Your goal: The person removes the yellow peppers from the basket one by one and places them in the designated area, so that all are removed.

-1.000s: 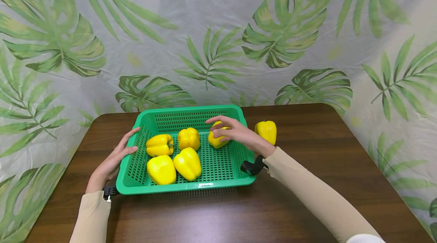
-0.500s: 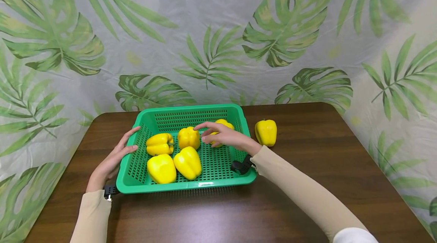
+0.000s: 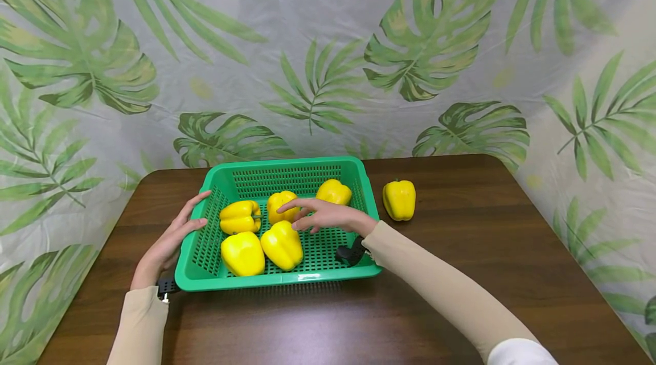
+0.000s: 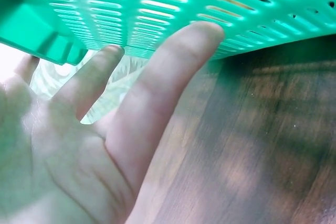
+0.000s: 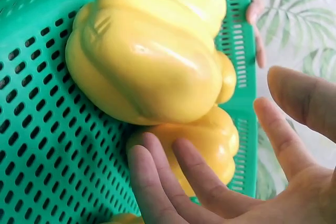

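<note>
A green plastic basket (image 3: 241, 282) with slotted walls holds several yellow bell peppers. My left hand (image 3: 169, 245) rests at the basket's left side with its fingers extended; in the left wrist view its fingertips touch or nearly touch the slotted wall. Above the basket's middle, my right hand (image 3: 328, 216) hangs with fingers spread, holding nothing. Closest below it are a front bell pepper (image 3: 283, 245) and a back-middle bell pepper (image 3: 279, 202), which the fingers partly cover. Another bell pepper (image 3: 334, 191) lies in the back right corner. Two more, one bell pepper (image 3: 243, 254) and a sideways bell pepper (image 3: 238, 217), lie left.
A single bell pepper (image 3: 399, 200) stands outside, right of the basket, on the dark wooden table (image 3: 461, 251). A leaf-patterned cloth (image 3: 328, 57) hangs behind the table. Straps with small black devices sit on both wrists.
My right hand has moved left and toward me, from over the back right pepper to above the middle ones, leaving that pepper in the basket. The left hand has stayed put.
</note>
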The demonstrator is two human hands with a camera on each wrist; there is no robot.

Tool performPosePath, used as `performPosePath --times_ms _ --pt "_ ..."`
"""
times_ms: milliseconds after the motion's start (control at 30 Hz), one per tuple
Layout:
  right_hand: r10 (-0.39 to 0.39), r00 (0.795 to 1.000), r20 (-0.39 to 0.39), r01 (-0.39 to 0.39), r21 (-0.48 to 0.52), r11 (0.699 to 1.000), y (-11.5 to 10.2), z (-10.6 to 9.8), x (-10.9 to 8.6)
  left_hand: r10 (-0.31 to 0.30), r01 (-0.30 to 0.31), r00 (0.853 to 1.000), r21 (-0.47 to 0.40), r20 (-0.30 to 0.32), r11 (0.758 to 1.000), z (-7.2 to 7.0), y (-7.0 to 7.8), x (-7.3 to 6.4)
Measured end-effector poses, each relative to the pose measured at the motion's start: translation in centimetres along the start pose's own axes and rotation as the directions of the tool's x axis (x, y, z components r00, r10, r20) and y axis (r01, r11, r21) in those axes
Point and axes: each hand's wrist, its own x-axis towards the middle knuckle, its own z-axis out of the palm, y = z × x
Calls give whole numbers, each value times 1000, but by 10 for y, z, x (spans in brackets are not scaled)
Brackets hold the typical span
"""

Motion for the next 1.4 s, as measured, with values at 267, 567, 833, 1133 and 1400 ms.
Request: performPosePath --times_ms 267,567,833,1133,1400 --pt "-9 995 95 11 -16 1000 4 6 8 -4 5 1000 17 -25 1000 1 1 -1" --pt "49 992 113 -45 -39 998 4 11 12 -6 7 1000 21 -31 1000 1 0 0" --pt "75 989 125 -72 -35 997 5 15 14 -10 11 1000 24 -30 1000 1 -1 0" --pt "86 991 100 -83 -41 996 7 17 17 2 -1 1000 20 -31 1000 2 -2 0" --pt "61 992 106 -60 -11 998 1 14 13 -7 8 999 30 -42 1000 2 -4 0"
